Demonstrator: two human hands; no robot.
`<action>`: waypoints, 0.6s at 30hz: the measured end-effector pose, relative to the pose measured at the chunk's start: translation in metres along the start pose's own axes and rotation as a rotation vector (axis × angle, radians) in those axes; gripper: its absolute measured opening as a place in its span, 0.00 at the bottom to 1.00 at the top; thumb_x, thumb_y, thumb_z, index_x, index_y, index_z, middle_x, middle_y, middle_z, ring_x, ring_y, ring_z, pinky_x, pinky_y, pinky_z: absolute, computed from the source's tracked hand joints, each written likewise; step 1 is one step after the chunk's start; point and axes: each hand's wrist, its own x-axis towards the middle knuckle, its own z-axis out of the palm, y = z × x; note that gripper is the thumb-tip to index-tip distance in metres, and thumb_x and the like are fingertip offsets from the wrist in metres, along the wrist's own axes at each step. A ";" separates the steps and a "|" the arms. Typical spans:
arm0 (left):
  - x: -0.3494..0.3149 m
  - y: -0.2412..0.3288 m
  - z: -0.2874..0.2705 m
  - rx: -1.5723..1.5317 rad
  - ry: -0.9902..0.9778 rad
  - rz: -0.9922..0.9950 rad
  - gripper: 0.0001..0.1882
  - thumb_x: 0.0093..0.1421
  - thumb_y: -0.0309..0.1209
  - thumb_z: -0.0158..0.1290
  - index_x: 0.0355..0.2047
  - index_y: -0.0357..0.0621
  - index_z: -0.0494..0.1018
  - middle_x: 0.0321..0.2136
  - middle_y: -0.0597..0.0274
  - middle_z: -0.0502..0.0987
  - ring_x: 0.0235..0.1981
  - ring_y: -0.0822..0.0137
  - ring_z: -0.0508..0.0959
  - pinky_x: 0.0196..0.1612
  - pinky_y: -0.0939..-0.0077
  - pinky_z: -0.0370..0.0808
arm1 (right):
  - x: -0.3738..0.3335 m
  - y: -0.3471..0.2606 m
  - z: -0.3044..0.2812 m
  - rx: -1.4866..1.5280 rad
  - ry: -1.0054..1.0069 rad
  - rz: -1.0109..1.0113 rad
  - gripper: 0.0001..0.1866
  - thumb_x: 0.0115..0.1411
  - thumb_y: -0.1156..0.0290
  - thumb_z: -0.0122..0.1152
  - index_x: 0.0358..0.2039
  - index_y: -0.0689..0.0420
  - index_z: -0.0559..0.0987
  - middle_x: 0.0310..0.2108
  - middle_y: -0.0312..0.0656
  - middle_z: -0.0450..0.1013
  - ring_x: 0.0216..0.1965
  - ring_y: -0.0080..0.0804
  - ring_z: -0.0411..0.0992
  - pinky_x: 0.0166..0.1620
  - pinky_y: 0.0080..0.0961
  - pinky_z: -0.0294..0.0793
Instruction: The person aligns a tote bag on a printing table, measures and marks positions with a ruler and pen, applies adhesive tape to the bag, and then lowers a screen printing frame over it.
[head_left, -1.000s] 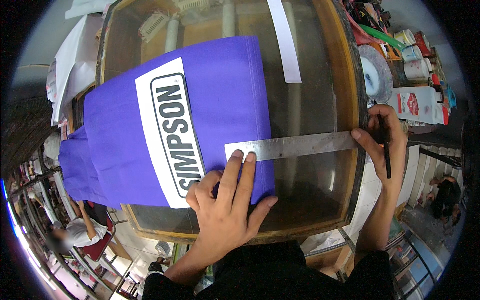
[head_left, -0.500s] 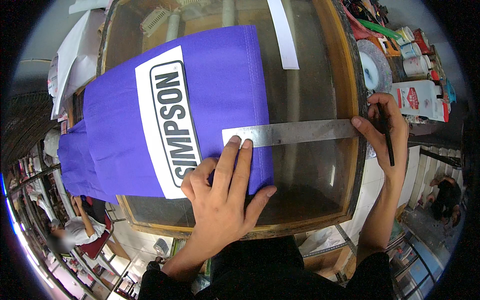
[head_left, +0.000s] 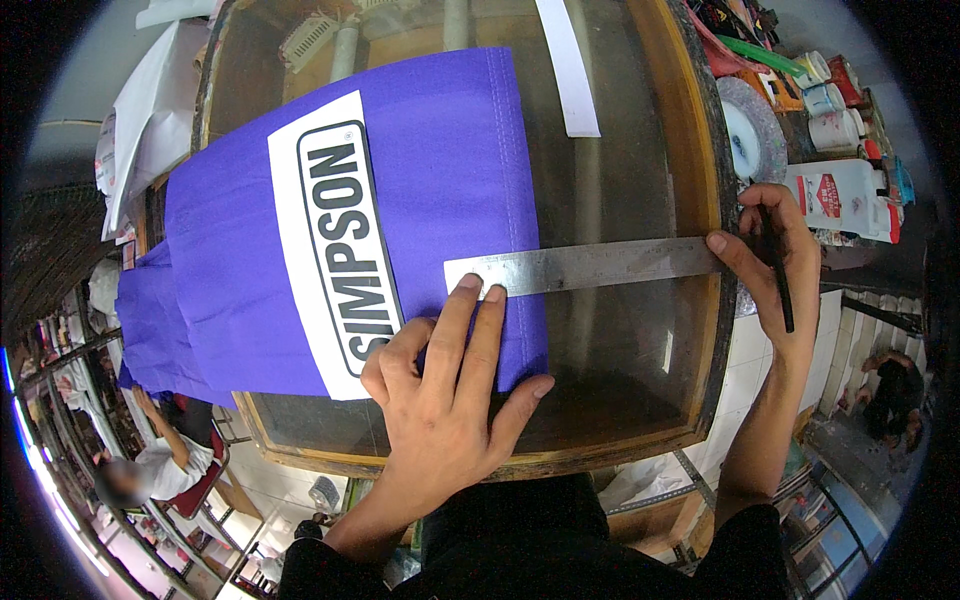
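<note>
A purple cloth piece (head_left: 440,170) with a stitched hem along its right edge lies flat, and a white paper strip (head_left: 315,250) with black lettering rests across it. Over the hem reaches a steel ruler (head_left: 610,265), extending rightward past the cloth. My left hand (head_left: 440,390) is spread on the cloth, two fingertips pressing the ruler's left end and the thumb out to the side. At the table's right edge, my right hand (head_left: 780,265) has its thumb at the ruler's far end while its curled fingers keep a slim black pen (head_left: 778,275) against the palm.
The glass-topped table (head_left: 620,400) has a wooden rim. A narrow white strip (head_left: 568,70) lies farther back. Beyond the right rim stand a white plastic jug (head_left: 835,197) and several small pots (head_left: 835,130). A seated person (head_left: 165,465) is at lower left, another (head_left: 893,395) at far right.
My hands and the ruler stay almost in place; the right hand shifts very slightly rightward. At lower left, the seated person's hand moves a little toward the cloth's end.
</note>
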 end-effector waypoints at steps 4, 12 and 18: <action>0.001 -0.001 -0.001 0.000 -0.007 -0.003 0.41 0.58 0.52 0.63 0.67 0.45 0.68 0.67 0.55 0.66 0.57 0.53 0.64 0.60 0.53 0.55 | 0.001 0.000 0.000 0.000 -0.007 0.008 0.21 0.55 0.72 0.78 0.45 0.57 0.75 0.28 0.30 0.66 0.30 0.17 0.64 0.32 0.17 0.64; 0.001 0.000 -0.001 -0.005 -0.009 -0.005 0.41 0.57 0.51 0.63 0.67 0.45 0.68 0.66 0.55 0.66 0.57 0.54 0.64 0.60 0.53 0.56 | 0.000 0.000 0.000 -0.004 0.000 -0.001 0.21 0.55 0.72 0.77 0.45 0.57 0.75 0.28 0.29 0.66 0.29 0.17 0.64 0.32 0.17 0.63; 0.003 -0.001 0.000 -0.005 -0.007 -0.004 0.41 0.57 0.51 0.63 0.67 0.45 0.67 0.66 0.55 0.66 0.57 0.53 0.64 0.60 0.54 0.56 | 0.001 0.001 -0.001 -0.025 -0.012 -0.001 0.21 0.55 0.71 0.77 0.45 0.57 0.75 0.28 0.29 0.66 0.30 0.17 0.64 0.33 0.17 0.63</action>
